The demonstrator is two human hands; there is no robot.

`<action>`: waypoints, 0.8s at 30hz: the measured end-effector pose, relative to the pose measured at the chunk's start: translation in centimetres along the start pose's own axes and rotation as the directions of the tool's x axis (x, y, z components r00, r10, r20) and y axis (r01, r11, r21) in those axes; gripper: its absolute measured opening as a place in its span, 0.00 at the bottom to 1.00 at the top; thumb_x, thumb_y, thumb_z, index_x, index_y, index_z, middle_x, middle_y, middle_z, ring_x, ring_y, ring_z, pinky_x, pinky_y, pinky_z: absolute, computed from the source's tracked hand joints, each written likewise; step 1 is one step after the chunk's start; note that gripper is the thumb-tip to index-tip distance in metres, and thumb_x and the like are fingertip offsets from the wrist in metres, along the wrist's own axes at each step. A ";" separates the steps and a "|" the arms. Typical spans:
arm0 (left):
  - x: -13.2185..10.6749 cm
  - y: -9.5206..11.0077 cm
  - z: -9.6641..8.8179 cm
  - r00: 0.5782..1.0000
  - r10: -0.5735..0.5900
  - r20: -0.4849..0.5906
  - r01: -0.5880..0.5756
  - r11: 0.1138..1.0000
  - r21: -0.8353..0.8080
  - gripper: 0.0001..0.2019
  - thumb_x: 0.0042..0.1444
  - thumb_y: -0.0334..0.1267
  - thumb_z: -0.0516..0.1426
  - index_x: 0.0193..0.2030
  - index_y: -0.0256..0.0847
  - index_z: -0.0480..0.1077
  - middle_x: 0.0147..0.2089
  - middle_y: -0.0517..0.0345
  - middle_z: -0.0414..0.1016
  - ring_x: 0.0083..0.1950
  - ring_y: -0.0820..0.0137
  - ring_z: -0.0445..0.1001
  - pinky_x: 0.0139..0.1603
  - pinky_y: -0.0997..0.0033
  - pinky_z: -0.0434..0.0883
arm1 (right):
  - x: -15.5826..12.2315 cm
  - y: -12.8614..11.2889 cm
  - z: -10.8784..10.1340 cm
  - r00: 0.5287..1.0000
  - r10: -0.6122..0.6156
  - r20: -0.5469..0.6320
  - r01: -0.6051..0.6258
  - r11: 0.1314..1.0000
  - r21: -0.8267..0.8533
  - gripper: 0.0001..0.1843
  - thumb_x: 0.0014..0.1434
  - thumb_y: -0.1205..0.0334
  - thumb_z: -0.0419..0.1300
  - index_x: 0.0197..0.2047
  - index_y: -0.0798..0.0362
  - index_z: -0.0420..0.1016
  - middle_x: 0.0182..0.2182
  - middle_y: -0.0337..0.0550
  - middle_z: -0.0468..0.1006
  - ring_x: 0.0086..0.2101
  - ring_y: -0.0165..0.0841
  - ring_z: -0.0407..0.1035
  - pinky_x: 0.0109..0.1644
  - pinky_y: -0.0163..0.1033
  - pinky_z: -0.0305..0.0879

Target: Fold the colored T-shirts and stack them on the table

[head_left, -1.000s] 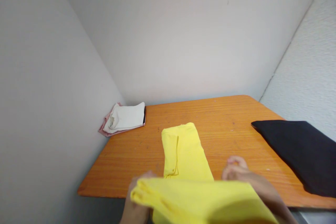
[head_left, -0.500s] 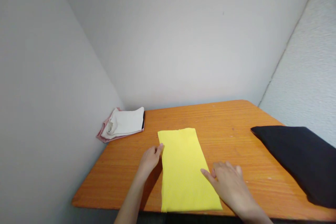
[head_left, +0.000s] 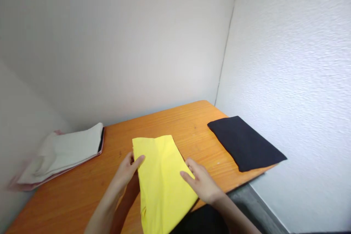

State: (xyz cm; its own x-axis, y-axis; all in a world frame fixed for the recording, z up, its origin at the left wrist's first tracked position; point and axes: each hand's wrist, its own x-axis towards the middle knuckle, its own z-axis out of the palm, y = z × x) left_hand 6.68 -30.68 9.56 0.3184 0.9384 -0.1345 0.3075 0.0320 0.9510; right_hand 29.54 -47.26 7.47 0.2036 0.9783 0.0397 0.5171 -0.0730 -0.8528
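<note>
A folded yellow cloth is lifted off the near part of the table, with a soft crease down its length. My left hand grips its left edge, thumb on top and fingers underneath. On the opposite edge, my right hand holds the cloth the same way, thumb lying over the yellow surface. The fingers beneath the cloth are partly hidden.
A stack of folded cloths, white on top with pink and black edges below, lies at the table's left. Folded black cloth rests at the right edge. The wooden table meets walls behind.
My view has turned to the right. The yellow cloth, flat on the table before, is now raised and slightly bent, with both hands gripping its sides.
</note>
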 end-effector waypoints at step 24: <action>6.0 7.0 34.1 0.904 0.113 0.411 0.069 0.912 -0.403 0.31 0.44 0.28 0.66 0.46 0.43 0.49 0.51 0.46 0.63 0.34 0.76 0.71 0.38 0.69 0.70 | -3.0 19.8 -24.3 0.662 0.186 -0.726 -0.562 0.764 -0.316 0.23 0.54 0.47 0.57 0.46 0.55 0.71 0.36 0.50 0.77 0.35 0.43 0.71 0.37 0.43 0.63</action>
State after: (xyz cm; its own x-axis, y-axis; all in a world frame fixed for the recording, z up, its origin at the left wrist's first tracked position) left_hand 41.29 -36.53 5.94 0.6917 0.7107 -0.1285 -0.0591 0.2330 0.9707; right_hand 59.40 -56.38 3.13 0.8347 0.4931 0.2453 0.5437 -0.6669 -0.5095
